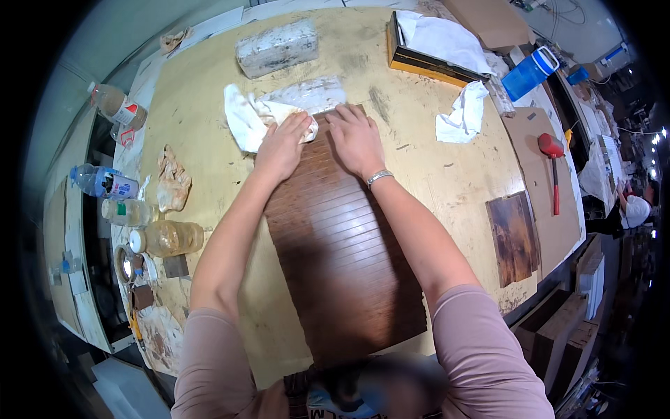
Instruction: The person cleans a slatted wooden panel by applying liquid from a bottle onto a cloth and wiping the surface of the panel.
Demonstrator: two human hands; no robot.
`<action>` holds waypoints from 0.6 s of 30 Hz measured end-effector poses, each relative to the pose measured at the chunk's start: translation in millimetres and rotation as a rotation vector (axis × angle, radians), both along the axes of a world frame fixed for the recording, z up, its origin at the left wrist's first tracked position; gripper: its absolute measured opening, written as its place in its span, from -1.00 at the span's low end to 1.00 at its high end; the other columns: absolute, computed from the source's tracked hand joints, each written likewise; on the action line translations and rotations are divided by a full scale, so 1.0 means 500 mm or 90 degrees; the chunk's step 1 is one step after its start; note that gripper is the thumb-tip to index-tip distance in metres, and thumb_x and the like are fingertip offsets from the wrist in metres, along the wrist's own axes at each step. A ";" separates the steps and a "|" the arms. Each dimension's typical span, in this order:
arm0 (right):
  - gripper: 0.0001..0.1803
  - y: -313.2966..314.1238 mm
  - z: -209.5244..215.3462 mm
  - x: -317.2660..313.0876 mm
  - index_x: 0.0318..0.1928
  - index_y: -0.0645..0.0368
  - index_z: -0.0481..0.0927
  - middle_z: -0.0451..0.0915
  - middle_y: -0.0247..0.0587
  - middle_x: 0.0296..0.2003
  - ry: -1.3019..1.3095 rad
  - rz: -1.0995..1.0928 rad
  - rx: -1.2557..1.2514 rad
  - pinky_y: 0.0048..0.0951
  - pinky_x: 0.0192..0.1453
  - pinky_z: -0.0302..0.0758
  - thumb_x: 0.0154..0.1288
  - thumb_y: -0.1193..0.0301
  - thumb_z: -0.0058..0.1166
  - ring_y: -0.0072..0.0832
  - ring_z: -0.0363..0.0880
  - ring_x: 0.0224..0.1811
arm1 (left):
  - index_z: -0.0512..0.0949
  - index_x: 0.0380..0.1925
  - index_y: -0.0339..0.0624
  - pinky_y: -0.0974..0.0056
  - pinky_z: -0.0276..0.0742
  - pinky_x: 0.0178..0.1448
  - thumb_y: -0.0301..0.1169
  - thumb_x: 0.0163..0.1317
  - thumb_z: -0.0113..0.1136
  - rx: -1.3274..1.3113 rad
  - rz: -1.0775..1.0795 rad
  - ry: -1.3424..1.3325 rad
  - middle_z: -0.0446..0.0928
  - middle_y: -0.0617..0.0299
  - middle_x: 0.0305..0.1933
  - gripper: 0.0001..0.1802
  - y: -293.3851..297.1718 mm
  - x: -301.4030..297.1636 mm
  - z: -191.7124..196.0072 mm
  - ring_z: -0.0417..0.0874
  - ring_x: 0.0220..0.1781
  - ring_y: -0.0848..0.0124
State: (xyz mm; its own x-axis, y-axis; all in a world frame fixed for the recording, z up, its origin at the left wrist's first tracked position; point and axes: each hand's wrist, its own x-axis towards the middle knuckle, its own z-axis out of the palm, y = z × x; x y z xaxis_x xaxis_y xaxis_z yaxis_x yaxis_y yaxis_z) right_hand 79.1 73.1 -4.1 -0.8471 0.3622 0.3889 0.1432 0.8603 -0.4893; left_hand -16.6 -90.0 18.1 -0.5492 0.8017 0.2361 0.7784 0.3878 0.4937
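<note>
A long brown wooden panel (335, 237), made of narrow strips with grooves between them, lies lengthwise in front of me, its near end close to my body. At its far left corner, my left hand (282, 150) presses on a crumpled white cloth (243, 119) with brownish stains, fingers closed over the cloth's edge. My right hand (357, 143) rests on the panel's far right corner, fingers stretched out and holding nothing. Just past the far end sits a block wrapped in clear plastic (307, 92), partly covered by the cloth.
Bottles, including an amber-filled jar (174, 239), line the left edge. Another wrapped block (278, 47) and a box with white cloth (440, 42) stand at the back. Rightward are a white rag (463, 115), dark wood pieces (513, 237), a red mallet (551, 148) and a blue bottle (529, 74).
</note>
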 end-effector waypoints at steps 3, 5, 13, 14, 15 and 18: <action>-0.58 0.017 -0.015 0.006 0.11 0.03 0.68 0.50 -0.17 0.31 -0.001 -0.011 0.004 -0.02 0.45 0.20 0.47 0.18 -0.15 -0.16 0.27 0.46 | 0.43 0.24 -0.25 -0.06 0.22 0.45 -0.50 0.38 -0.20 -0.028 -0.123 0.184 0.45 -0.10 0.30 -0.55 -0.016 0.107 -0.035 0.43 0.28 -0.18; -0.59 0.023 -0.011 0.004 0.09 0.04 0.68 0.51 -0.17 0.29 0.004 -0.020 0.011 -0.01 0.45 0.20 0.47 0.18 -0.15 -0.16 0.27 0.46 | 0.39 0.31 -0.23 -0.07 0.16 0.50 -0.53 0.35 -0.17 -0.061 -0.213 0.125 0.38 -0.06 0.39 -0.48 -0.029 0.122 -0.023 0.35 0.40 -0.13; -0.59 0.029 0.000 -0.002 0.18 0.12 0.60 0.41 -0.12 0.37 -0.036 0.035 -0.063 -0.12 0.51 0.18 0.45 0.25 -0.09 -0.10 0.25 0.47 | 0.37 0.35 -0.24 -0.02 0.22 0.50 -0.46 0.35 0.04 -0.131 -0.066 0.121 0.34 0.05 0.46 -0.46 0.014 0.080 -0.003 0.27 0.52 0.12; -0.58 0.051 -0.006 -0.004 0.22 0.13 0.58 0.37 -0.09 0.40 -0.050 0.046 -0.092 -0.17 0.54 0.16 0.46 0.28 -0.09 -0.08 0.22 0.48 | 0.36 0.36 -0.18 -0.03 0.17 0.55 -0.46 0.36 0.03 -0.102 -0.101 0.106 0.32 0.11 0.49 -0.46 -0.007 0.088 -0.008 0.25 0.54 0.14; -0.58 0.065 -0.008 -0.006 0.22 0.16 0.56 0.39 -0.07 0.39 0.003 0.029 -0.098 -0.15 0.51 0.18 0.44 0.31 -0.08 -0.06 0.26 0.45 | 0.36 0.37 -0.16 -0.06 0.16 0.54 -0.44 0.40 0.00 -0.118 -0.084 0.080 0.30 0.09 0.49 -0.48 -0.036 0.085 -0.003 0.24 0.54 0.12; -0.62 0.115 -0.043 -0.013 0.20 0.25 0.54 0.38 0.08 0.37 0.069 0.006 -0.214 -0.24 0.50 0.22 0.45 0.46 -0.10 -0.08 0.33 0.42 | 0.38 0.37 -0.07 -0.13 0.14 0.53 -0.42 0.43 -0.03 -0.115 -0.039 0.050 0.29 0.09 0.50 -0.51 -0.075 0.054 0.000 0.23 0.55 0.13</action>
